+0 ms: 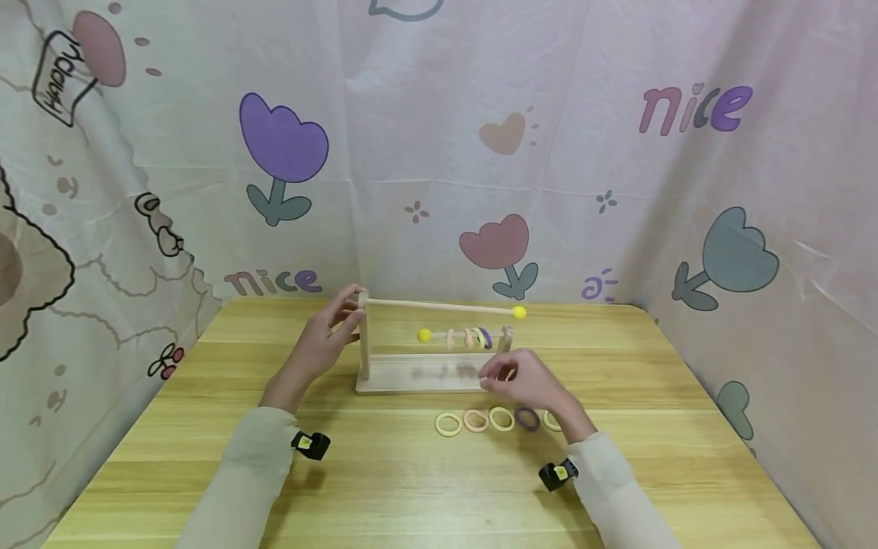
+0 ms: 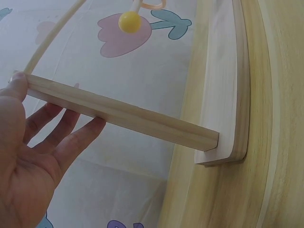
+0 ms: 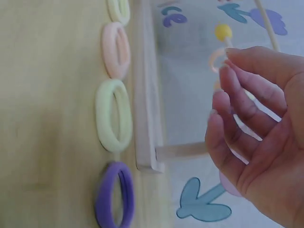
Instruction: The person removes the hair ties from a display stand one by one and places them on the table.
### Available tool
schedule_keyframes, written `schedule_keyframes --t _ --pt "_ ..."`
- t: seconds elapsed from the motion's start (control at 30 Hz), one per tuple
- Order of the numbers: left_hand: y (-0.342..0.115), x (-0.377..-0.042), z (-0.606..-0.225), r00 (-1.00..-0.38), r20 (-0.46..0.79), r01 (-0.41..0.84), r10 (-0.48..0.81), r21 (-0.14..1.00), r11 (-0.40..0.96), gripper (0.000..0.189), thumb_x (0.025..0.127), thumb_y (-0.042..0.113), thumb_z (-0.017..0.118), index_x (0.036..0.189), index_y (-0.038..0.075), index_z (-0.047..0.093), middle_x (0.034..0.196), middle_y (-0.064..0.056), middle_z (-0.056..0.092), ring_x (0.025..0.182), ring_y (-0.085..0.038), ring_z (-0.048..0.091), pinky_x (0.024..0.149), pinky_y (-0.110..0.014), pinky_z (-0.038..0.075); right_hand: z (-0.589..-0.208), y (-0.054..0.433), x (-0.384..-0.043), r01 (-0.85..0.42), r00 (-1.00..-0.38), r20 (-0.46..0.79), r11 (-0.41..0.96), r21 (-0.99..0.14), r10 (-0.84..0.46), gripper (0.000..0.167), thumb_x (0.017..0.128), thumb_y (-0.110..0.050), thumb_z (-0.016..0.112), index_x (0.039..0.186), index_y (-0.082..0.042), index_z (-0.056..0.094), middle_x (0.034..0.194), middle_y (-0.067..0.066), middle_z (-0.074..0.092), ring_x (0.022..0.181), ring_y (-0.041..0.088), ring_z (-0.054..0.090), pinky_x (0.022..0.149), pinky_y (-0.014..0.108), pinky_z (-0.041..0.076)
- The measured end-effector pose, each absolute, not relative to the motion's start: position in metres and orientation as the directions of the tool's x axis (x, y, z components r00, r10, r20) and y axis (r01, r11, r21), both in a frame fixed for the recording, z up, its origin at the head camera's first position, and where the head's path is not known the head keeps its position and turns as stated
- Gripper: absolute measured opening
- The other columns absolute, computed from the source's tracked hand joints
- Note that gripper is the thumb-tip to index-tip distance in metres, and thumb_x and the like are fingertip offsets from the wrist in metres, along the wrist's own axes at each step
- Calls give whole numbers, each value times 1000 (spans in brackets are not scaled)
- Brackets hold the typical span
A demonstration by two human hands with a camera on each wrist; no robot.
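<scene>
Wooden stand (image 1: 439, 373) sits on the table (image 1: 384, 488), just beyond a row of loose rings (image 3: 102, 118) that lies on the person's side of it. It looks light and stiff, with dry, bare wood that should not slip much in the fingers; the thin rods are probably its most fragile parts, since each appears fixed at one end only. The base (image 1: 387, 367) or a thick post would likely make the surest hold, low down where it would tip least, while the rings look soft and easy to squash.

The long axis of the base runs left to right across the person's front. At its left end the left post (image 2: 123, 111) stands upright, and from its top the upper rod (image 1: 439, 306) points right, dipping slightly in the head view toward its yellow ball (image 1: 519, 313). From the shorter right post (image 1: 506, 341), the lower rod (image 1: 459, 335) points left, threaded with several rings, a purple one (image 1: 486, 338) nearest the post.

The left hand (image 1: 325, 339) grips the left post near the top, thumb opposite the fingers. The right hand (image 1: 524, 379) hovers before the right post, fingers loosely bent and thumb near the index fingertip, with nothing visible between them
</scene>
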State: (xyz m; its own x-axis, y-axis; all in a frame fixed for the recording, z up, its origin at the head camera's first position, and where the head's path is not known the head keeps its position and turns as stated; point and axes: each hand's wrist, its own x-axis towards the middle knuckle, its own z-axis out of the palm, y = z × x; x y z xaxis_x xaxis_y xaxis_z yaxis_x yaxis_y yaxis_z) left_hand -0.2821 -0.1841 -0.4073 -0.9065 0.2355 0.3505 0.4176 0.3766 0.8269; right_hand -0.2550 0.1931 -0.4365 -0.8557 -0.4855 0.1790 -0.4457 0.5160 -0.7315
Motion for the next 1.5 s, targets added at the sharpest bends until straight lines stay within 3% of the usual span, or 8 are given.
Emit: schedule_keyframes --t 0.37,0.6,0.93,1.1,1.33,1.5 --pt "-184 -282 -408 -906 351 418 235 827 376 43 110 31 48 151 18 41 130 -24 57 125 -46 61 92 -53 62 -431 216 -259 -365 -926 253 503 -784 -278 10 87 -12 82 95 -7 79 91 9 76 77 12 65 70 23 59" --pt "-184 -282 -408 -908 348 415 234 827 380 42 110 33 49 150 23 42 129 -24 57 124 -45 61 92 -53 62 -434 225 -262 -372 -928 321 483 -793 -188 15 88 -12 82 100 -6 78 97 14 77 81 10 66 75 27 62" --pt "-184 -282 -406 -911 341 407 233 835 371 42 110 30 49 151 22 42 132 -27 56 126 -47 60 94 -54 61 -438 227 -266 -313 -946 320 436 -844 -60 23 89 -14 80 109 -4 75 109 17 74 87 2 64 79 19 59" --pt "-184 -282 -407 -908 349 415 231 824 386 43 110 32 48 150 19 41 130 -26 57 125 -47 61 92 -53 62 -440 224 -270 -326 -941 335 393 -860 -48 27 89 -10 80 113 -1 73 115 21 73 90 4 66 81 17 60" --pt "-184 -282 -407 -909 345 412 232 826 385 42 110 32 48 150 21 42 130 -25 57 125 -46 61 93 -53 62 -441 219 -275 -349 -934 355 335 -875 -43 38 88 -4 80 123 5 68 120 26 71 99 17 72 82 15 60" --pt "-184 -282 -407 -910 345 411 232 825 388 43 110 32 48 151 19 42 130 -24 57 125 -47 61 92 -53 62 -445 215 -279 -339 -939 342 270 -901 -40 41 89 0 78 128 7 66 125 29 70 97 4 71 85 14 60"
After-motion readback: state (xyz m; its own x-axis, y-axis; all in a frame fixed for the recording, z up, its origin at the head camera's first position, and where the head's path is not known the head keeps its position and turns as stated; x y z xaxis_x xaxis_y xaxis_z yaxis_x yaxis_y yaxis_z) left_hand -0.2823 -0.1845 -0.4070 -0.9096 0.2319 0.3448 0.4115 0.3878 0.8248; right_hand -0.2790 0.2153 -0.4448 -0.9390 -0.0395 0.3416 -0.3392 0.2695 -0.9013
